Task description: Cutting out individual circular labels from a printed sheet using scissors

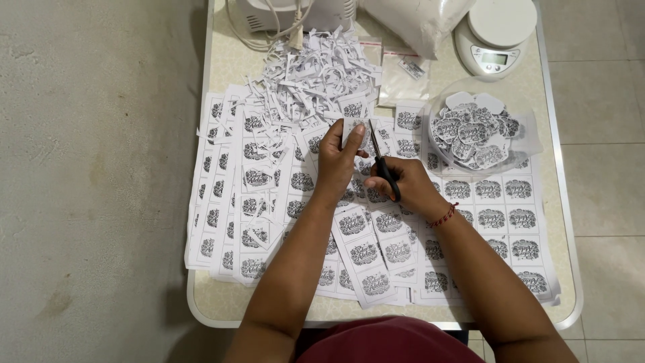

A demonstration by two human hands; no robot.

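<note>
Nearest, printed label sheets [376, 262] are spread in overlapping strips across a pale table [222, 302]. Above them, a small paper label [354, 132] is pinched between thumb and fingers of the left hand [336, 165], while black-handled scissors [383, 165] are gripped by the closed right hand [403, 185], blades raised beside the label's edge. Farther right, cut labels are gathered in a clear round bowl [480, 134]. Beyond, a heap of paper trimmings [316, 74] and a white kitchen scale [494, 33] are seen.
</note>
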